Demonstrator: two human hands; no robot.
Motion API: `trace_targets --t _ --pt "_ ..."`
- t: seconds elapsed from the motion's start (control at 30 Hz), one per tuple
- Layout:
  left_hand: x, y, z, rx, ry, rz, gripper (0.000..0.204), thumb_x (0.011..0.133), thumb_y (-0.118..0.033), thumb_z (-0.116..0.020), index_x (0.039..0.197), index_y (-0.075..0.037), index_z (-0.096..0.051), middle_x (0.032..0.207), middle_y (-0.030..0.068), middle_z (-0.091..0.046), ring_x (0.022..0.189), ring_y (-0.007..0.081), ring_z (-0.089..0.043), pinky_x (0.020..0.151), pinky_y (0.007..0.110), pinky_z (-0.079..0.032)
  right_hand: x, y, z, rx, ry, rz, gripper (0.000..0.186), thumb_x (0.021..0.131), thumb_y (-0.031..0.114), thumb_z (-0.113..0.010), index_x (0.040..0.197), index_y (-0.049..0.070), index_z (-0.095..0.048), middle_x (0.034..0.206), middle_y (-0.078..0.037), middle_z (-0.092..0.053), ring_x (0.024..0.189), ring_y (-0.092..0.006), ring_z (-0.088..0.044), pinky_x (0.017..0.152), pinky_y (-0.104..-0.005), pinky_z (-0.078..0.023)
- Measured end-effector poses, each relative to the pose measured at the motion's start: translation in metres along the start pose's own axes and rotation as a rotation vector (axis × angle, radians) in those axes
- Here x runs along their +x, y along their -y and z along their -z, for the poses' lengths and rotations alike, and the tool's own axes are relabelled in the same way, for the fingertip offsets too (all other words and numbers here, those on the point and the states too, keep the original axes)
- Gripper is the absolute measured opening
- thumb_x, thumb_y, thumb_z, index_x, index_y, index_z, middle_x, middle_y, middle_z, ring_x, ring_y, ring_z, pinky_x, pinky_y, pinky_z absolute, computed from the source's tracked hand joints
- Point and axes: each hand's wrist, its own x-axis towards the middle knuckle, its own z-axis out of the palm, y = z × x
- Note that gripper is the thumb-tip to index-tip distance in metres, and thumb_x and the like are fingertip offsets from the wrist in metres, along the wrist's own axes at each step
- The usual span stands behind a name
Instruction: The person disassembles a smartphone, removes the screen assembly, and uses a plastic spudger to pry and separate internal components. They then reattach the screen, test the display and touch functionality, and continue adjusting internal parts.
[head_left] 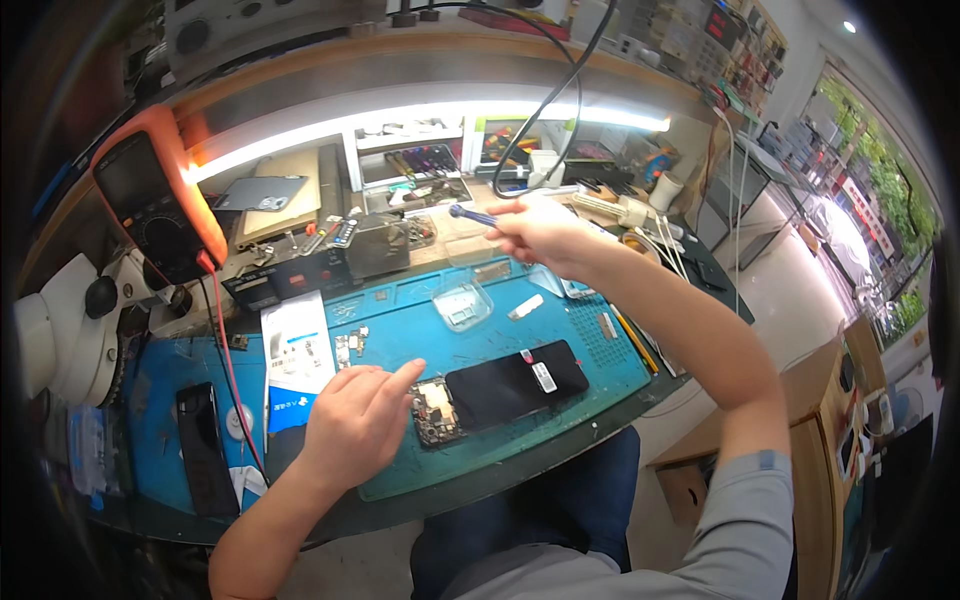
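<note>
My right hand (545, 235) is raised over the back of the bench, fingers closed on a slim dark-blue screwdriver (474, 215) whose rounded end points left. My left hand (355, 425) hovers at the left end of an opened phone (437, 412), its index finger stretched out and the other fingers loosely curled; nothing shows in it. The phone's circuit board is exposed at that end. A black screen part (515, 385) with a small white label covers the rest of the phone. Beneath lies a blue-green work mat (510, 443).
On the mat are a clear plastic box (462, 304) and small circuit boards (350, 345). At left stand an orange multimeter (160, 200) with leads, a white microscope (70, 330) and a dark phone (205, 445). A black cable (575, 75) hangs near my right hand.
</note>
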Motion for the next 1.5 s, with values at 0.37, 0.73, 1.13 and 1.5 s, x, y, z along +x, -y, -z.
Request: trace_targets --t 0.37,0.73,1.13,1.5 --pt "-0.004 0.005 -0.006 0.021 -0.015 -0.013 0.039 0.083 -0.005 -0.064 0.122 -0.004 -0.068 0.082 0.0035 -0.062 0.077 0.0206 -0.065 0.087 0.037 -0.056 0.233 0.016 -0.113 -0.441 -0.481 0.217 0.029 0.086 0.008 -0.064 0.113 0.001 -0.074 0.12 -0.023 -0.07 0.119 -0.0366 -0.066 0.1 -0.0431 -0.053" --pt "-0.005 0.006 -0.005 0.006 0.036 -0.018 0.037 0.081 -0.003 -0.068 0.118 -0.005 -0.069 0.082 0.0016 -0.064 0.074 0.0178 -0.064 0.087 0.037 -0.056 0.233 0.005 -0.109 -1.181 -0.502 0.638 0.022 0.078 0.007 -0.063 0.094 0.007 -0.079 0.092 -0.022 -0.074 0.089 -0.0405 -0.073 0.086 -0.0468 -0.058" --pt "-0.002 0.004 -0.005 0.027 0.049 -0.025 0.035 0.082 -0.006 -0.067 0.117 -0.004 -0.07 0.084 0.002 -0.064 0.076 0.0177 -0.064 0.09 0.036 -0.055 0.179 0.017 -0.084 -0.961 -0.485 0.539 0.031 0.081 0.012 -0.059 0.104 0.009 -0.079 0.098 -0.023 -0.074 0.097 -0.0388 -0.072 0.091 -0.046 -0.057" --pt "0.003 -0.001 -0.002 0.043 0.042 -0.02 0.036 0.082 -0.001 -0.072 0.117 -0.004 -0.067 0.086 0.0099 -0.066 0.08 0.0301 -0.066 0.08 0.041 -0.055 0.013 -0.013 0.02 -0.857 -0.199 0.358 0.032 0.093 0.02 -0.059 0.117 0.004 -0.074 0.102 -0.014 -0.076 0.094 -0.0229 -0.073 0.085 -0.0347 -0.056"
